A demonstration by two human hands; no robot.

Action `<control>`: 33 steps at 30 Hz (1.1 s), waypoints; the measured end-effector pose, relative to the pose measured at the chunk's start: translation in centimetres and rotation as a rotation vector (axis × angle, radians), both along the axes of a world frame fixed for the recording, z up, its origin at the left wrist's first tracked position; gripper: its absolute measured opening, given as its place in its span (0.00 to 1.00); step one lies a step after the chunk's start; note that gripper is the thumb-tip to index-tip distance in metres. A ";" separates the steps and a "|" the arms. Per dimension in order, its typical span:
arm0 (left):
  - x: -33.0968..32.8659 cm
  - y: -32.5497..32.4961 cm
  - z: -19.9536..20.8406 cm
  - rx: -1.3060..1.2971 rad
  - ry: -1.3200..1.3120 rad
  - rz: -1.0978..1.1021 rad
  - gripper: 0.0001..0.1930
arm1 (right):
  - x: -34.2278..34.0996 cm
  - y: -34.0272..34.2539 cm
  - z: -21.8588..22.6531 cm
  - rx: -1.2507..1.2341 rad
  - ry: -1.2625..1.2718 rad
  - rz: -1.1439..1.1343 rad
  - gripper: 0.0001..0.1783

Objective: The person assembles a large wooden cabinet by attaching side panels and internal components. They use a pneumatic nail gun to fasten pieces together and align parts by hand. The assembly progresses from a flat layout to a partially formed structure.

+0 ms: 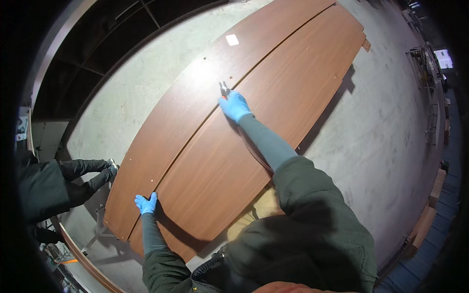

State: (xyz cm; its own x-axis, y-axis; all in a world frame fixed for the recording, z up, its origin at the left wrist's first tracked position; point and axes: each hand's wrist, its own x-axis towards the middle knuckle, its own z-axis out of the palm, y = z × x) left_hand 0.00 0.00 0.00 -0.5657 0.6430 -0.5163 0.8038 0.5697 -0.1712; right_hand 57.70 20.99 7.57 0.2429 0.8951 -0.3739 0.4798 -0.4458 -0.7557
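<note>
In front of me lie two long brown wood-grain panels side by side, a far panel [166,127] and a near panel [273,93], with a narrow gap between them. My right hand [235,106], in a blue glove, is closed around what look like pliers [224,89] with orange on the handle. Their metal jaws stand apart over the far panel, beside the gap. My left hand [146,202], also gloved in blue, rests with fingers apart over the gap toward the left end. A thin brownish strip or cord [250,146] runs beneath my right forearm.
A white label [232,39] sits on the far panel. At the left another person [53,185] in dark clothes stands near the panel's end. Grey floor [371,132] surrounds the panels. Wooden pieces [421,227] lie along the right, and a long brown board edge [85,263] runs lower left.
</note>
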 end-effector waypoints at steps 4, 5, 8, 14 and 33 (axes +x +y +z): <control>5.1 -0.8 -0.1 0.124 -0.031 -0.048 0.55 | 9.3 -8.2 -2.2 0.112 -0.178 -0.294 0.19; 7.0 -0.6 0.5 0.111 -0.057 -0.099 0.54 | 12.2 -10.5 -2.3 -0.014 -0.116 -0.365 0.19; 16.6 -0.1 -0.5 0.349 -0.179 -0.412 0.55 | 17.4 -16.2 -3.7 0.184 -0.628 -0.723 0.18; 24.4 2.4 1.2 0.190 -0.133 -0.367 0.63 | 19.4 -22.5 -7.4 -0.085 -0.207 -0.804 0.19; 71.0 -3.1 26.3 0.569 -0.942 -1.219 0.18 | 26.0 -27.1 -4.6 -0.305 0.025 -0.236 0.13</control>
State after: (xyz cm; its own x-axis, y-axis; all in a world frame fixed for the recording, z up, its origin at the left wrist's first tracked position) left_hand 71.05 -3.14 26.30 0.7443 0.6630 0.0797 0.4917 -0.6249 0.6064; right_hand 83.71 -6.07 3.02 0.4160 0.6625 -0.6230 0.3204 -0.7479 -0.5814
